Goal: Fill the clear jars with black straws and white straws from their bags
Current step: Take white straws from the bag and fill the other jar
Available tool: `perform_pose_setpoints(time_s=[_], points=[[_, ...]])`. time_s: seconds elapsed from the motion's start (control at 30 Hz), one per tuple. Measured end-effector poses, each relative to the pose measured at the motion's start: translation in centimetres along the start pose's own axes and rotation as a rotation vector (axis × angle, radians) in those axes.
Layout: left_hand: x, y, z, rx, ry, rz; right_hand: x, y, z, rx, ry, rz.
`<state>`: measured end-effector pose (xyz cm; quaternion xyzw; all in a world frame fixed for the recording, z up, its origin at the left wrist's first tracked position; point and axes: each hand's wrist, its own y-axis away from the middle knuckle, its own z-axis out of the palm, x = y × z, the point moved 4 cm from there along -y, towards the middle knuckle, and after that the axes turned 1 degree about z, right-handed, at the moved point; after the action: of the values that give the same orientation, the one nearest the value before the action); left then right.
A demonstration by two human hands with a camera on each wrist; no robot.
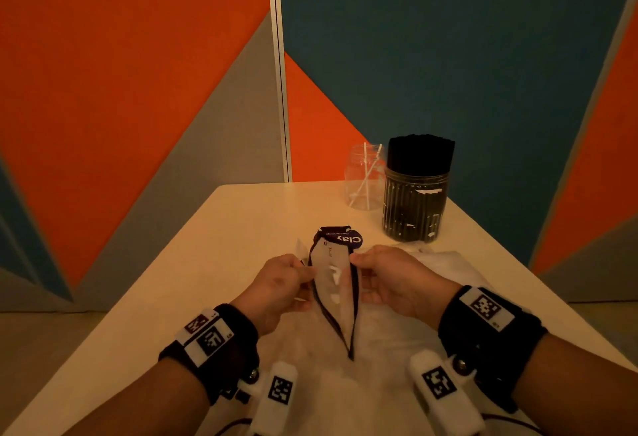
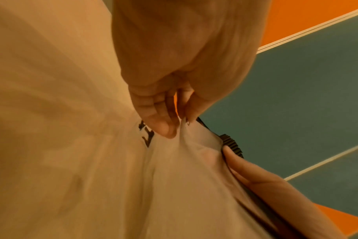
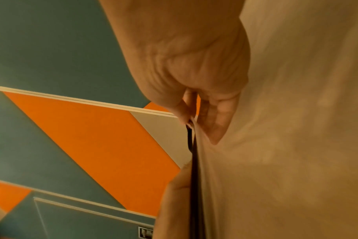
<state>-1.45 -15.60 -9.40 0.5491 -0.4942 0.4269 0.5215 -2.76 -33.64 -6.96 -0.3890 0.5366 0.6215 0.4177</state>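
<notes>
A clear plastic bag point(image 1: 334, 283) with a dark-edged mouth and a dark printed label lies on the table in front of me. My left hand point(image 1: 305, 271) pinches the left lip of its mouth and my right hand point(image 1: 357, 263) pinches the right lip, so the mouth stands parted. The left wrist view shows thumb and finger of the left hand point(image 2: 180, 124) nipping the film of the bag point(image 2: 184, 165). In the right wrist view my right hand point(image 3: 192, 122) pinches the bag's dark edge point(image 3: 193, 161). The bag's body looks pale and its contents are blurred. At the back right stand a clear jar point(image 1: 362, 190) with two white straws and a jar point(image 1: 416, 208) packed with black straws.
The cream table point(image 1: 241, 228) ends close behind the jars and falls away on both sides. Crumpled clear plastic point(image 1: 445, 265) lies to the right of my right hand. Orange, grey and blue wall panels point(image 1: 448, 56) rise right behind the table.
</notes>
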Motion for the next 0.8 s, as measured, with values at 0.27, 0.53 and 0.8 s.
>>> perform_pose_setpoints(time_s=[0.27,0.53,0.8], points=[[-0.4,1.5,1.0,-0.103,-0.096,-0.076,-0.2,-0.1,-0.8,0.072,-0.341,0.095],[-0.1,1.5,0.0,-0.138,0.364,-0.303,0.6,0.9,-2.1,0.003,-0.264,0.161],[-1.4,1.1,1.1,0.031,0.533,-0.372,-0.1,1.4,-4.0,0.038,-0.383,0.125]])
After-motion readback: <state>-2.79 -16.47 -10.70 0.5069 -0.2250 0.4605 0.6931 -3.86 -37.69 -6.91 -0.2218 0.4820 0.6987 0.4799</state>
